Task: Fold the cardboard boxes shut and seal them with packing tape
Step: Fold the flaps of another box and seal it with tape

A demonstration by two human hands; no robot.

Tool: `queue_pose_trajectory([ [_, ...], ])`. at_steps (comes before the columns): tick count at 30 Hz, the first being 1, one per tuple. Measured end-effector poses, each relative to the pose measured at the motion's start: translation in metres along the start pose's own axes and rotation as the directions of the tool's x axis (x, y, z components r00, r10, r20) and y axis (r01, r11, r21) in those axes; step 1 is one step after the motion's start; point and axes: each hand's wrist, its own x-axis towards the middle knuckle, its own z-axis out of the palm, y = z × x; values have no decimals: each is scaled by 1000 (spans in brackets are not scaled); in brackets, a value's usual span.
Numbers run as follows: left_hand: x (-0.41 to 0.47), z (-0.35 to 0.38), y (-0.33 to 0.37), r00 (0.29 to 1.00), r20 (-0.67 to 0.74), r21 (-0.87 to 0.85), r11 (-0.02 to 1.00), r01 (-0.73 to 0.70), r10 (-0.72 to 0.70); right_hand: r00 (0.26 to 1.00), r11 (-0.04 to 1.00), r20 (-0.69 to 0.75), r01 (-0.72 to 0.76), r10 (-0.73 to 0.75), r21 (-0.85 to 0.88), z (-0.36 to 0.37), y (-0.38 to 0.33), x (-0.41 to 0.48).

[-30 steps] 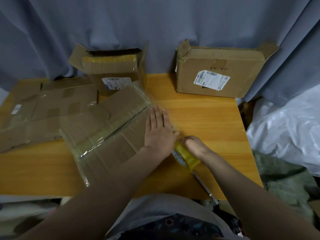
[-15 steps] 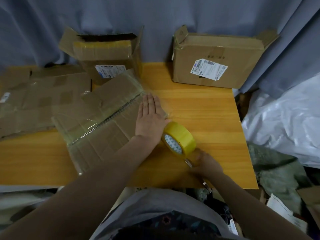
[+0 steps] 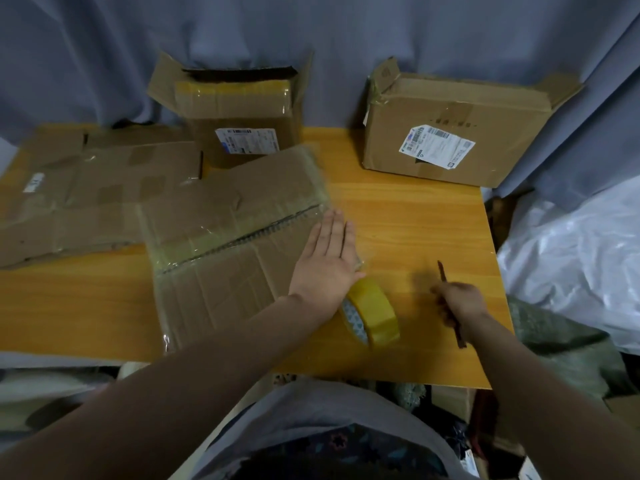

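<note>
A flattened cardboard box (image 3: 221,237), taped over with clear tape, lies on the wooden table (image 3: 415,223). My left hand (image 3: 327,261) presses flat on its right edge, fingers straight. A yellow roll of packing tape (image 3: 374,315) stands on edge just right of my left wrist. Further right, my right hand (image 3: 459,304) grips a thin dark cutter-like tool (image 3: 442,271) over the bare table; its exact kind is too blurred to tell.
Two open cardboard boxes stand at the back, one (image 3: 239,112) centre-left and one (image 3: 453,129) at the right, both with shipping labels. More flattened cardboard (image 3: 86,188) covers the table's left. A white plastic bag (image 3: 581,258) lies off the right edge.
My right hand let go of the tape roll and moved right, now holding the thin tool. The roll stands by my left wrist. My left hand stayed pressed on the cardboard.
</note>
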Motion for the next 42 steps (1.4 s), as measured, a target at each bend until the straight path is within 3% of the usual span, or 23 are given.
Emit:
queue_pose_trajectory([
  [5,-3,5,-5,996,11,17,996,-86,86,971,973,164,141,-172,184,26,-64,-25],
  [7,-4,11,-7,982,-113,7,988,-152,152,938,955,246,186,-242,231,41,-82,-38],
  [9,-7,16,-6,957,-117,61,964,-260,266,909,934,278,239,-311,264,54,-100,-49],
  [11,-3,20,-10,917,-139,58,927,-370,375,889,914,261,311,-377,259,63,-113,-53],
  [15,15,6,-28,899,-87,105,901,-421,430,859,882,200,450,-471,143,71,-127,-45],
  [17,24,4,-39,901,-17,86,899,-430,433,869,887,179,447,-461,114,76,-135,-38],
  [20,34,5,-48,873,-118,75,881,-467,473,892,903,140,419,-429,99,89,-145,-29],
  [22,34,3,-53,883,-49,51,884,-464,467,908,916,124,391,-399,85,92,-150,-27],
  [24,32,6,-53,885,-109,-57,886,-461,453,907,908,90,416,-411,-40,86,-147,-28],
  [26,27,9,-54,886,-215,-226,862,-454,411,828,812,-44,538,-560,-226,76,-138,-31],
  [28,24,14,-56,881,-332,-309,844,-439,337,616,619,-100,747,-782,-242,69,-128,-43],
  [29,23,14,-55,869,-383,-308,843,-440,314,536,537,-55,828,-843,-160,68,-123,-49],
  [30,22,12,-54,849,-430,-280,848,-450,308,505,503,39,863,-862,-44,68,-118,-54],
  [32,21,11,-54,805,-517,-171,886,-431,292,510,550,261,827,-820,111,69,-106,-59],
  [34,19,15,-54,787,-570,-86,935,-344,237,503,589,402,799,-765,123,67,-98,-60],
  [38,11,27,-48,740,-666,-53,984,-170,92,486,613,553,788,-676,57,60,-94,-53],
  [42,1,40,-36,656,-755,-126,985,-120,-16,402,519,619,855,-675,11,57,-92,-47],
])
